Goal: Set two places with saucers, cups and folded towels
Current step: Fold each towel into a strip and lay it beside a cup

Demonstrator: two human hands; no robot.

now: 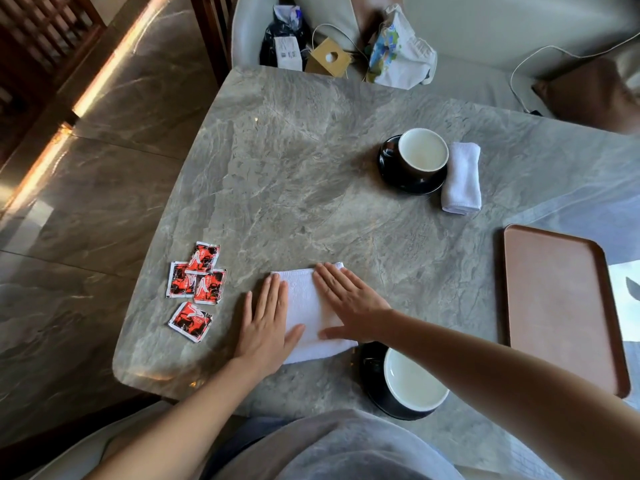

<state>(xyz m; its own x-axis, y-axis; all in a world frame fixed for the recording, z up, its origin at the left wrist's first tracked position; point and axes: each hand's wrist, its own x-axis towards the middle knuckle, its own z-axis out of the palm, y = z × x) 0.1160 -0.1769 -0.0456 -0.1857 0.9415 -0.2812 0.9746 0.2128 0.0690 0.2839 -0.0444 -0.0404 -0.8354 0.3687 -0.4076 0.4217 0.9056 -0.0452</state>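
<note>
White terry lies under both our hands: the left hand (265, 327) and right hand (349, 303) rest flat and open, palms down, on the near towel (306, 313) on the tabletop (277, 168). We judge this the smoothing step; pressing evenly outward should keep the edges square. Just right of the right hand sits the near cup (414, 382) on its saucer (372, 379). Well beyond our fingers, the far cup (422, 150), far saucer (389, 164) and folded towel (462, 178) look finished.
</note>
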